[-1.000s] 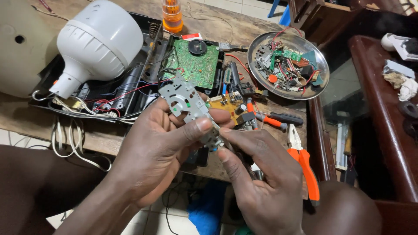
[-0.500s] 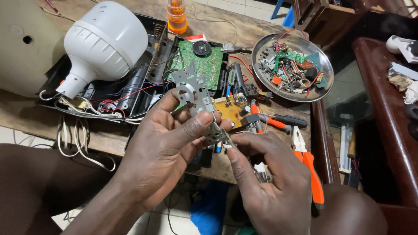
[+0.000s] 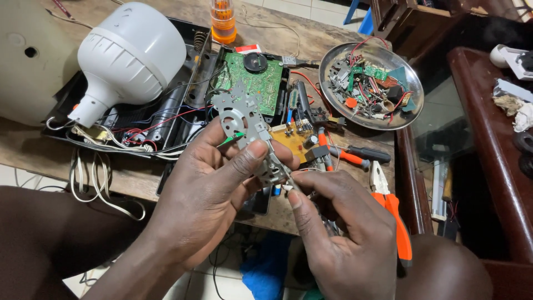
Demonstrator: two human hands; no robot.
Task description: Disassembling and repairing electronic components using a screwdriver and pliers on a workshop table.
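Head view: a perforated metal plate (image 3: 244, 119) is pinched between the thumb and fingers of the left hand (image 3: 208, 194), above the counter (image 3: 139, 178). Its lower end is gripped by the right hand (image 3: 344, 233). Behind the plate lies a green circuit board (image 3: 261, 83); orange-handled pliers (image 3: 391, 214) lie right of it.

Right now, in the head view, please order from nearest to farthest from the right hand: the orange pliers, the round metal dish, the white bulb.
From the right hand:
1. Orange pliers, just right of it.
2. Round metal dish, above, at the table's far right.
3. White bulb, far upper left.
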